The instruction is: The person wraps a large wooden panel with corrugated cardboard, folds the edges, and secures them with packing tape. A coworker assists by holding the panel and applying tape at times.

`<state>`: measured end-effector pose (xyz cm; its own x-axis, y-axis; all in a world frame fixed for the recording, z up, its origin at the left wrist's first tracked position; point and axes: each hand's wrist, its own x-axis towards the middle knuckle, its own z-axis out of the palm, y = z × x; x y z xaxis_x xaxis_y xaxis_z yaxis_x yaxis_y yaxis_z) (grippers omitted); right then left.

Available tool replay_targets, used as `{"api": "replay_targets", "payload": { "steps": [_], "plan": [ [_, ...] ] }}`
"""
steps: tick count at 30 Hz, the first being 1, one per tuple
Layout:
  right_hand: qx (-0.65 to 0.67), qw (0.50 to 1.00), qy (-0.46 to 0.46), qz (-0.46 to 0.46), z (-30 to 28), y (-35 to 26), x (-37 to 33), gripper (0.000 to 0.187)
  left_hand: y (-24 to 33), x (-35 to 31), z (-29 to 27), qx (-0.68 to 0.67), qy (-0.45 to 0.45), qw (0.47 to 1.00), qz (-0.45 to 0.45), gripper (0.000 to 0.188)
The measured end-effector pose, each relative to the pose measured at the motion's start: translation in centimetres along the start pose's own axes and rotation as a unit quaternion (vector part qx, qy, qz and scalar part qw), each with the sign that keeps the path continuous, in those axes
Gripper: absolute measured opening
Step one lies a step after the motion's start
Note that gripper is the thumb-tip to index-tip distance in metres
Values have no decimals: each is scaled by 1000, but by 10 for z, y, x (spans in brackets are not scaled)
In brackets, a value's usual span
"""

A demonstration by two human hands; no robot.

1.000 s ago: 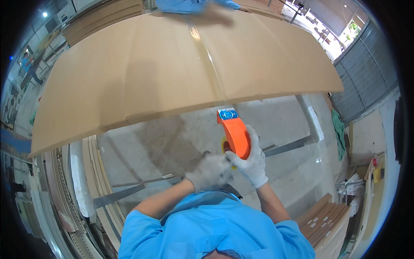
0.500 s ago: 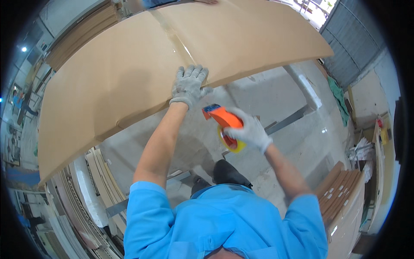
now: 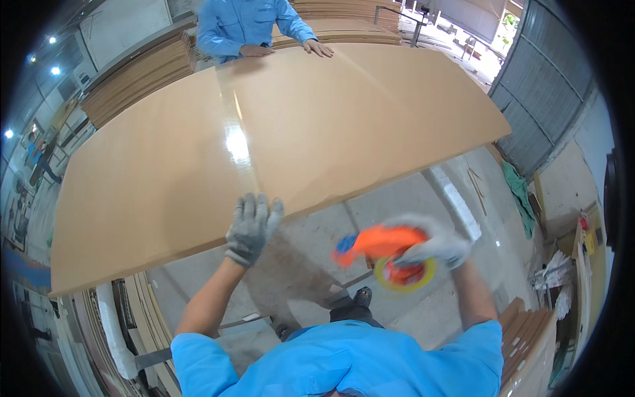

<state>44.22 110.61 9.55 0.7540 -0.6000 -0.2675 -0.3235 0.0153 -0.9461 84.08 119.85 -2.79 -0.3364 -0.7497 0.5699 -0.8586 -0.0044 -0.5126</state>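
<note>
A large flat cardboard-wrapped panel [image 3: 370, 112] spans the view, with a strip of clear packing tape [image 3: 237, 142] running across it from the far edge to the near one. Flat on the near edge, at the end of that strip, rests my gloved left hand [image 3: 253, 225], fingers stretched out. My gloved right hand [image 3: 436, 245], a little smeared by motion, grips an orange tape dispenser [image 3: 380, 243] with a yellowish tape roll in it. The dispenser hangs in the air in front of the panel, apart from it.
Across the panel a co-worker in a blue shirt [image 3: 248, 30] has both hands at its far edge. Stacked cardboard [image 3: 142, 76] lies at the far left. Boards stand lower left, brown bundles [image 3: 526, 331] lower right. A white-wrapped beam [image 3: 455, 202] runs beneath the panel.
My right hand has drawn the tape dispenser back and to the right, away from the panel. My left hand stays on the near edge. The view has tipped up, showing more of the co-worker.
</note>
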Motion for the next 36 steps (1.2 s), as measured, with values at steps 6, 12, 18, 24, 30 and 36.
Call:
{"api": "replay_targets", "payload": {
  "steps": [6,12,18,24,30,36],
  "plan": [
    [-198,912,271,-236,-184,-71,90,68,83,121,1,-228,-154,959,-64,91],
    [-238,861,393,-219,-312,-71,262,81,173,300,37,-352,-189,915,59,82],
    [-162,870,426,-187,-357,-52,346,83,221,415,83,-342,-219,911,68,72],
    [-190,862,441,-161,-393,-37,378,82,232,439,105,-349,-200,914,62,70],
    [-159,877,420,-168,-417,-32,405,80,234,435,103,-344,-182,919,59,69],
    [-160,888,401,-158,-442,-27,430,82,232,433,100,-376,-150,913,50,72]
  ]
}}
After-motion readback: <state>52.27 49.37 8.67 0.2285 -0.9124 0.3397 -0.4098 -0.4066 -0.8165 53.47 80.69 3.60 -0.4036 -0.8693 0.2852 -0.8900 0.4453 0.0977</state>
